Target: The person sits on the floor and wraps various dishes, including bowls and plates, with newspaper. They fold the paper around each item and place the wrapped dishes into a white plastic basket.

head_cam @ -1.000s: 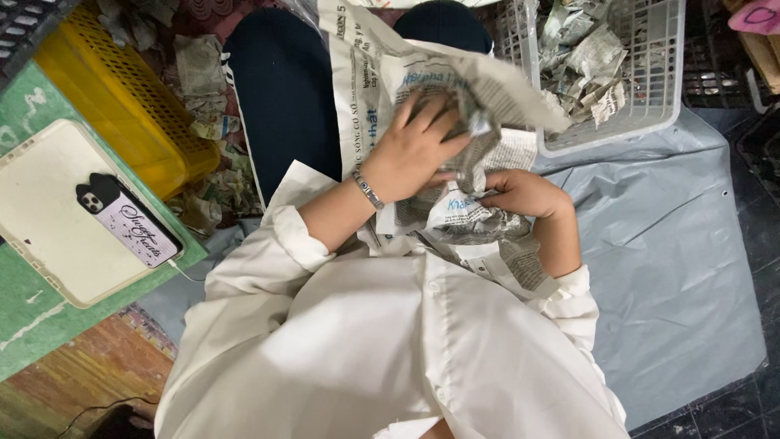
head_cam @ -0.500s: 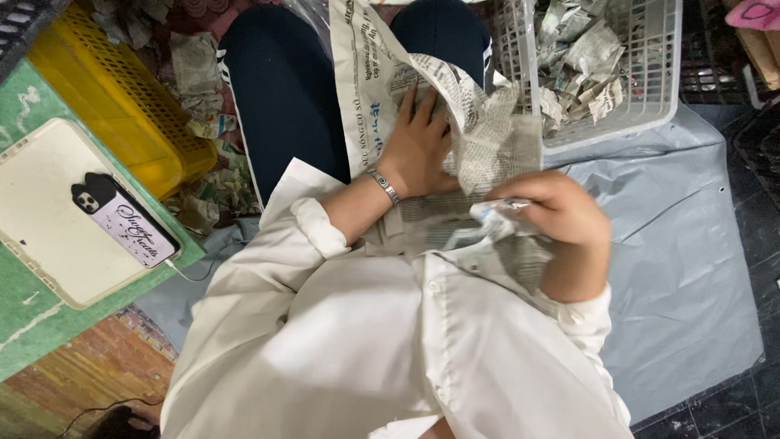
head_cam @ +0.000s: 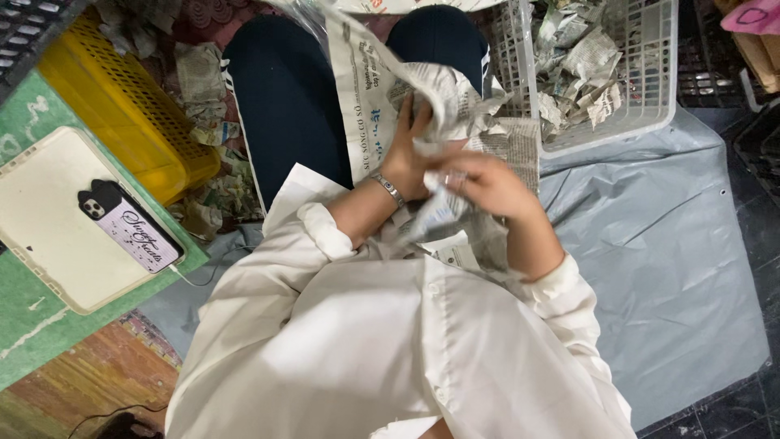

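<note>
Two bare hands work a crumpled sheet of grey printed newspaper [head_cam: 455,97] over the lap of a seated person in a white long-sleeved shirt [head_cam: 390,341]. Left hand [head_cam: 410,158], with a thin metal bracelet [head_cam: 388,189] at the wrist, is pressed flat against the sheet, fingers partly hidden beneath a fold. Right hand [head_cam: 479,183] is closed around a bunched portion of the same sheet. White plastic lattice basket [head_cam: 650,106], holding wadded newspaper pieces [head_cam: 581,61], stands just beside the hands on a grey plastic floor sheet [head_cam: 666,268]. Yellow perforated plastic crate [head_cam: 122,106] sits well apart at the other side.
</note>
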